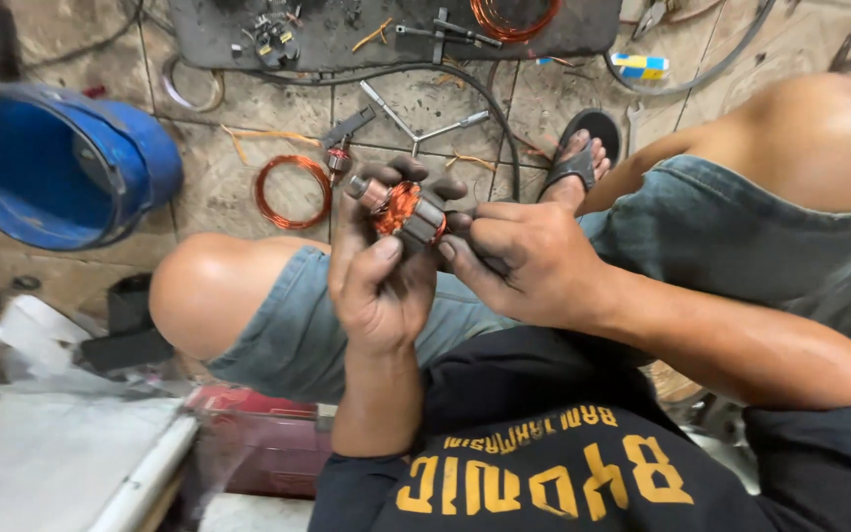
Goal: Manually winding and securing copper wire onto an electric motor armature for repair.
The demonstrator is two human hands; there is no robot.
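A small motor armature (402, 209) with copper windings and a steel shaft end sits above my knees. My left hand (378, 286) wraps around it from below, thumb pressed on its dark iron core. My right hand (524, 261) comes in from the right, its fingertips pinched against the core's right end. What the right fingers pinch is hidden. Both hands are smudged with grease.
A coil of copper wire (293, 190) lies on the tiled floor ahead, a blue bucket (56, 163) at the left. A cross wrench (416, 126), a dark mat with tools (396, 34) and another copper coil (514, 18) lie beyond. A red box (258, 433) sits near left.
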